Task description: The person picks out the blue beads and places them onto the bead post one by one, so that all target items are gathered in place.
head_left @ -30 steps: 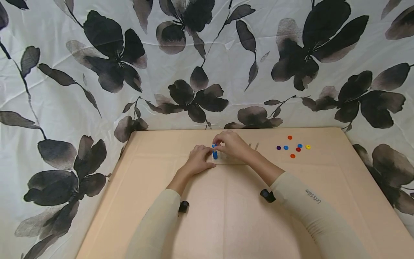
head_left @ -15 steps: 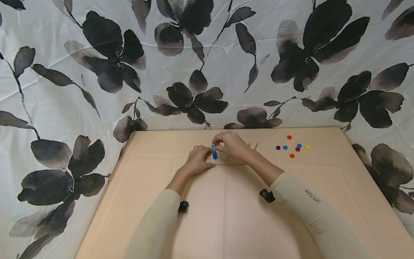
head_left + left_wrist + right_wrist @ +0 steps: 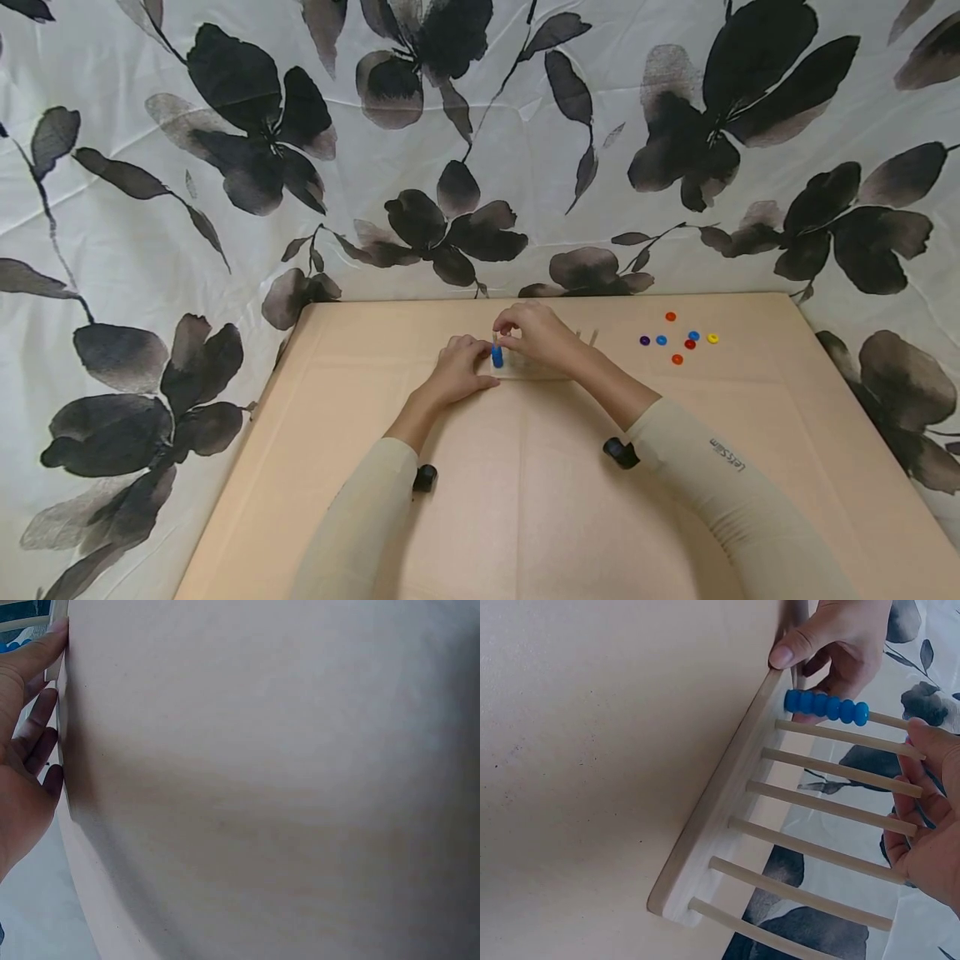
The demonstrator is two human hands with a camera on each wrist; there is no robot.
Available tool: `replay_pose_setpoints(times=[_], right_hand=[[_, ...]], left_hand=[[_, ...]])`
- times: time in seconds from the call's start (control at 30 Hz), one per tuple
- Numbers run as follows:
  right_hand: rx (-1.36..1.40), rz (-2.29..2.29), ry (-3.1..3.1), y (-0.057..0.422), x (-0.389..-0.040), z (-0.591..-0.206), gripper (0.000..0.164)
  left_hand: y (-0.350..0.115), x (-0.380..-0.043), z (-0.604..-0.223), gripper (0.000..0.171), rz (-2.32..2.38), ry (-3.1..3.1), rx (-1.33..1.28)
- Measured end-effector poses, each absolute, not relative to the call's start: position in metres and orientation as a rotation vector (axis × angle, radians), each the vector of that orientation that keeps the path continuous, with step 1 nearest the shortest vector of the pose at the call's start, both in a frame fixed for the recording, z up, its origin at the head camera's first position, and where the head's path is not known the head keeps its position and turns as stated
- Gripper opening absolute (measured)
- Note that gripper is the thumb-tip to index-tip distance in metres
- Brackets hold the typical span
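A wooden peg rack [image 3: 727,787] has a long flat base and a row of thin upright pegs. Blue beads [image 3: 826,706] are stacked on its end peg, also seen as a short blue column [image 3: 497,357] in the head view. My left hand [image 3: 459,369] holds the base at that end, its thumb on the near edge and fingers behind. Around the bare top of the beaded peg are the thumb and fingertips of my right hand [image 3: 538,335], with no bead showing between them. Part of the rack is hidden behind my right hand in the head view.
Loose beads lie on the table [image 3: 600,517] right of the rack: a purple one [image 3: 644,341], a yellow one [image 3: 713,338], and several red, orange and blue ones. A floral cloth [image 3: 450,100] hangs behind the table's back edge.
The blue bead at my right fingertips near the peg's top has gone down to the stack, leaving the upper peg bare. Both hands stay almost in place.
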State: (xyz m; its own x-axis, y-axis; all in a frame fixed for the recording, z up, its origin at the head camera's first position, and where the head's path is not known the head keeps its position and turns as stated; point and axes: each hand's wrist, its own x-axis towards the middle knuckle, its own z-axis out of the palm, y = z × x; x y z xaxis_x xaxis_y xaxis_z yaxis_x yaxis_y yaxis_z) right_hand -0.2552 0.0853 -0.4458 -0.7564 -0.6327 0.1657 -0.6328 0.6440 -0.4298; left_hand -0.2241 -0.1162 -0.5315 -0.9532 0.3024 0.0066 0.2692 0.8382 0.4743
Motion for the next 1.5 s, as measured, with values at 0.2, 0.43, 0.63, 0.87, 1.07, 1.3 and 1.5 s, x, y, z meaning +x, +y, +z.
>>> replay_pose_setpoints(times=[0.2,0.43,0.63,0.87,1.07,1.3,1.5], right_hand=[[1.057,0.821,-2.854,0.09,-0.254,-0.442,0.02],[1.015,0.898,-2.83,0.103,-0.251,-0.434,0.023],[0.951,0.938,-2.803,0.124,-0.246,-0.431,0.022],[0.831,1.02,-2.76,0.15,-0.237,-0.43,0.021],[0.75,1.063,-2.719,0.176,-0.231,-0.434,0.022],[0.633,1.107,-2.662,0.21,-0.225,-0.451,0.019],[0.556,1.18,-2.577,0.241,-0.222,-0.47,0.017]], left_hand=[[-0.116,-0.224,-0.531,0.061,0.747,2.943,0.467],[-0.117,-0.225,-0.533,0.062,0.727,2.963,0.452],[-0.118,-0.226,-0.533,0.063,0.721,2.952,0.451],[-0.119,-0.224,-0.532,0.06,0.766,2.942,0.453],[-0.12,-0.222,-0.534,0.061,0.779,2.935,0.455],[-0.12,-0.221,-0.535,0.062,0.781,2.921,0.452],[-0.12,-0.221,-0.537,0.062,0.763,2.925,0.46]])
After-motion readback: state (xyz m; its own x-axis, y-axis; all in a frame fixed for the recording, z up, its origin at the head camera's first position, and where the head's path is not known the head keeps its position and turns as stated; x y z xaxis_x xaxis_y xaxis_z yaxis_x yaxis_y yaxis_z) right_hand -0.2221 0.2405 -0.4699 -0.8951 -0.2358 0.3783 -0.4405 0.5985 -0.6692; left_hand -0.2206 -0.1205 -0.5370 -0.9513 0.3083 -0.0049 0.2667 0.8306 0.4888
